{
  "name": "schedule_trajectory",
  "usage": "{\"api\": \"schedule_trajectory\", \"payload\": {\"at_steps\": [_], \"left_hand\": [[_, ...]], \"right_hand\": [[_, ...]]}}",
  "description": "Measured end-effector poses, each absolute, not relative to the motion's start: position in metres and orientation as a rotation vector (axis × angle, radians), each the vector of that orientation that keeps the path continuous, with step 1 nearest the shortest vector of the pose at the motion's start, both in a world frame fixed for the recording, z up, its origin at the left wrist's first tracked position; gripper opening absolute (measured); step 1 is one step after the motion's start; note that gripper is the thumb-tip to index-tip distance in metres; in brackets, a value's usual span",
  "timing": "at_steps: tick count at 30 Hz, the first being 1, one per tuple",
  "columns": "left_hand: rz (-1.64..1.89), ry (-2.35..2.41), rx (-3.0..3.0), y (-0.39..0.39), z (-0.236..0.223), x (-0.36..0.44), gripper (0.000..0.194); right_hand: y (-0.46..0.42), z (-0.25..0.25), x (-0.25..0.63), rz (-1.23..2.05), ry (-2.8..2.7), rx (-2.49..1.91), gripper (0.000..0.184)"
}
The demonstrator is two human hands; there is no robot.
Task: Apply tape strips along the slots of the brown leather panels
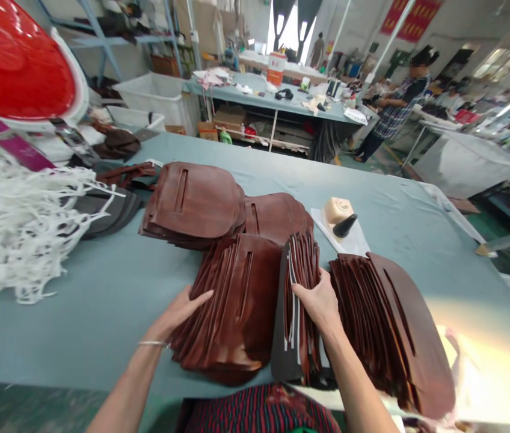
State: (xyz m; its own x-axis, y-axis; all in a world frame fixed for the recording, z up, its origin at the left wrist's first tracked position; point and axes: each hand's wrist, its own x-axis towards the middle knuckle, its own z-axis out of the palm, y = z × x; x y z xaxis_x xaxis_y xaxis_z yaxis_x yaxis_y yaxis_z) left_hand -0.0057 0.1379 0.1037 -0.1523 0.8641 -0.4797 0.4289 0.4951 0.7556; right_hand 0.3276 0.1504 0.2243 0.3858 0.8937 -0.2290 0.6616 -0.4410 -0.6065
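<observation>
My left hand [187, 313] is at the left edge of a fanned stack of brown leather panels [248, 300], each with a long slot. Its thumb lies over the panels and its fingers are partly hidden along the edge. My right hand [320, 300] is closed around a narrow bundle of leather pieces [302, 258] standing on edge, some with white strips and a dark grey outer piece. To its right, another row of slotted brown leather panels [411, 325] leans over. Two more piles, a left leather pile [201, 198] and a middle leather pile [275, 216], lie behind.
A blue-grey table [115, 319] carries everything. White stringy strips [29, 228] heap at the left, near dark grey pieces [110, 210] and a red object [15, 60]. A cream block [338, 210] and a black-handled tool [345, 225] sit on white paper. A person [394, 108] stands farther back.
</observation>
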Motion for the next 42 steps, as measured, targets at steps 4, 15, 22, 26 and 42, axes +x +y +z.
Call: {"api": "schedule_trajectory", "payload": {"at_steps": [4,15,22,26,42], "left_hand": [[0.600,1.337,0.956,0.138,0.124,-0.006,0.072],[0.753,1.027,0.906,0.105,0.191,0.080,0.059],[0.811,1.477,1.185,0.113,0.197,0.148,0.101],[0.868,1.472,1.268,0.117,0.184,0.158,0.102],[0.881,1.442,1.246,0.119,0.184,0.153,0.098]], "right_hand": [[0.151,0.232,0.308,0.743,-1.427,-2.261,0.076],[0.145,0.229,0.306,0.774,-1.480,-2.204,0.077],[0.138,0.227,0.332,0.641,-1.554,-2.092,0.076],[0.132,0.225,0.342,0.636,-1.575,-2.078,0.081],[0.126,0.221,0.346,0.437,-1.657,-2.025,0.089]]}}
